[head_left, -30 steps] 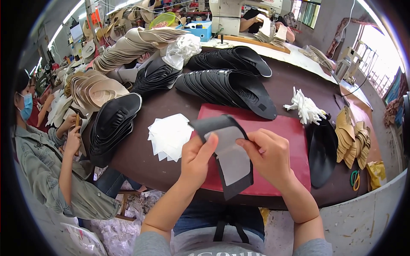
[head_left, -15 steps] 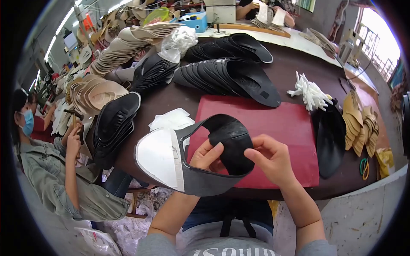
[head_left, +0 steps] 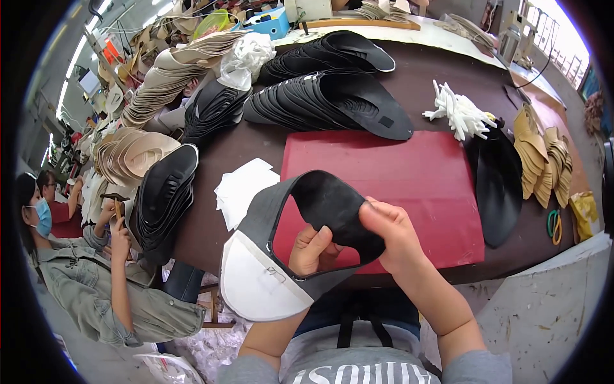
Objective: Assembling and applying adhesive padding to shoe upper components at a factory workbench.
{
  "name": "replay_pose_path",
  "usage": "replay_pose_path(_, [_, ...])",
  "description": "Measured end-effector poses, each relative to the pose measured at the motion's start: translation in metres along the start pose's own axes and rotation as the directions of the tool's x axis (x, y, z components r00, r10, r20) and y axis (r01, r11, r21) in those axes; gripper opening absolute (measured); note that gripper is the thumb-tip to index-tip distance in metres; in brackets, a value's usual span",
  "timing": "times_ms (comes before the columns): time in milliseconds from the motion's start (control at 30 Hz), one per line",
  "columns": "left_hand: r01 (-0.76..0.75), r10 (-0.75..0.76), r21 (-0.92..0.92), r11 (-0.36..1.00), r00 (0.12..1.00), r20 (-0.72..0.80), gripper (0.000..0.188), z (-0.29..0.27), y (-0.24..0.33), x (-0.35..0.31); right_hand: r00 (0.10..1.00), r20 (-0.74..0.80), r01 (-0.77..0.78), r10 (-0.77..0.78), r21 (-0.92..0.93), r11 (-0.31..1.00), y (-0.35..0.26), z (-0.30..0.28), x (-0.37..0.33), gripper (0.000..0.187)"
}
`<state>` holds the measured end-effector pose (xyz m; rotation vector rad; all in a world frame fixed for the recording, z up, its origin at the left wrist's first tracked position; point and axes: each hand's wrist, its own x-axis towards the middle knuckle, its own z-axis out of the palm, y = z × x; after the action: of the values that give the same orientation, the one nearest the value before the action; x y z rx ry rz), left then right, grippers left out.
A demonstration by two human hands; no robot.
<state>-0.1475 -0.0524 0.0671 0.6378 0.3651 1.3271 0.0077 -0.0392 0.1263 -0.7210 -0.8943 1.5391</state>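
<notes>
Between my hands is a black shoe upper (head_left: 256,217), bent into a loop, with a white lined toe part (head_left: 262,278) at its lower left. My left hand (head_left: 312,249) reaches up behind it and shows through the opening, its thumb and fingers closed on the inner edge. My right hand (head_left: 390,230) pinches the heel end at the right, thumb on the inside. The piece is held above a red mat (head_left: 416,192). White sheets (head_left: 246,185) lie just beyond the toe part.
Stacks of black uppers (head_left: 326,102) lie across the far table. White strips (head_left: 457,112), a single black piece (head_left: 495,185), tan pieces (head_left: 534,153) and green-and-orange-handled scissors (head_left: 554,227) lie at right. At left a masked co-worker holds a hammer (head_left: 117,205) beside more stacks.
The shoe upper has turned, its white toe part swinging down and nearer to me. My right hand has shifted its hold on the heel end. The whole view has tilted slightly.
</notes>
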Motion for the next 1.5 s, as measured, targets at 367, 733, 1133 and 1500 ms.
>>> replay_pose_path(367, [0.178,-0.149,0.084,0.981,0.95,-0.273,0.021,0.04,0.01,0.02,0.992,0.101,-0.033,0.078,-0.387,0.921,-0.002,-0.044,0.007,0.026])
replay_pose_path(733, [-0.662,0.764,0.74,-0.118,0.416,0.494,0.019,0.033,0.046,0.103,0.643,0.076,-0.12,-0.762,-0.973,-0.199,-0.114,-0.172,0.114,0.019])
replay_pose_path(1133, [-0.468,0.217,0.685,-0.557,0.715,0.665,0.037,0.052,0.054,0.063,0.704,0.317,-0.3,-0.635,-0.678,-0.671,-0.083,-0.217,0.159,0.009])
replay_pose_path(1500, [-0.542,-0.187,0.823,-0.171,0.838,0.513,0.031,0.108,0.045,0.108,0.664,0.289,-0.246,-0.69,-0.787,-0.566,-0.104,-0.232,0.163,0.009])
